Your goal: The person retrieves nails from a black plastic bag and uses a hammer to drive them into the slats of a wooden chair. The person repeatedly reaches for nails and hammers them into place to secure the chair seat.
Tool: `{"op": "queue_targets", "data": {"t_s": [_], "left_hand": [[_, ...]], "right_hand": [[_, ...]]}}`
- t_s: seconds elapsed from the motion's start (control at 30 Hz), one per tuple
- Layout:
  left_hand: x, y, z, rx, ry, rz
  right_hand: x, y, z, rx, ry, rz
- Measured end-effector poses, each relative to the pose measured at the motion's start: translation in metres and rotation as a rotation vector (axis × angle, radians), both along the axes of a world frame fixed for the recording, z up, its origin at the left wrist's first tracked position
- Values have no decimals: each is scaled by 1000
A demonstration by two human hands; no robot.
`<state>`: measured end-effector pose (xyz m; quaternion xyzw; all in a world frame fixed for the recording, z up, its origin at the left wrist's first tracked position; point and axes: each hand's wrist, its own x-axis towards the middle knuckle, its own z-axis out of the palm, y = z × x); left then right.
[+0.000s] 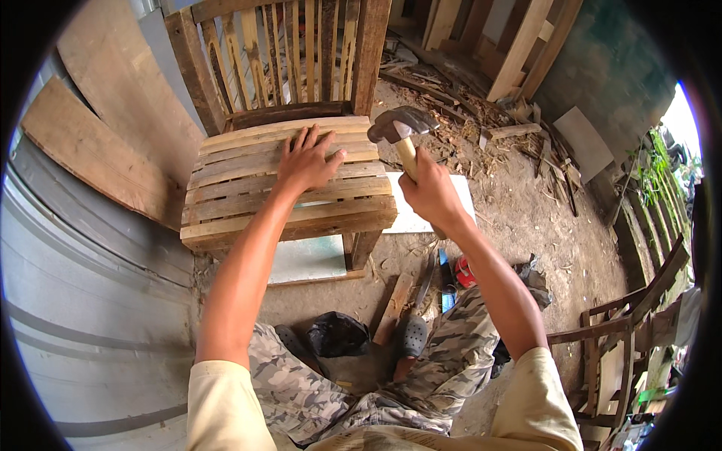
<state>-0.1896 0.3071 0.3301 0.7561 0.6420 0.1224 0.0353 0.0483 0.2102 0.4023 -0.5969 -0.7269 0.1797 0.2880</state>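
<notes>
A wooden chair with a slatted seat (248,180) and an upright slatted back (289,56) stands in front of me. My left hand (308,161) rests palm down on the seat slats, its fingers spread. Beside the seat's right edge, my right hand (430,188) is wrapped round the wooden handle of a claw hammer (407,158). The dark metal head is raised, level with the far part of the seat and apart from the slats. Below the seat, a front leg (366,248) of the chair shows.
Wide boards (105,161) lean at the left above grey corrugated metal sheeting (90,316). A black plastic bag (338,334), a wood offcut (394,308) and a blue-handled tool (447,282) lie near my feet. Scrap wood (519,131) litters the far right; a wooden frame (620,331) stands near right.
</notes>
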Motion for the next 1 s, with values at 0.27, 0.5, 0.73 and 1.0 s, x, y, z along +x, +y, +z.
{"op": "queue_targets", "data": {"t_s": [0.27, 0.5, 0.73, 1.0], "left_hand": [[-34, 3, -2, 329, -374, -176], [10, -115, -14, 879, -364, -223], [73, -251, -226, 347, -549, -367], [66, -358, -416, -354, -555, 364]], "right_hand": [[17, -26, -49, -9, 62, -28], [57, -69, -206, -505, 720, -282], [59, -87, -302, -1150, 493, -143], [24, -141, -256, -1036, -518, 499]]}}
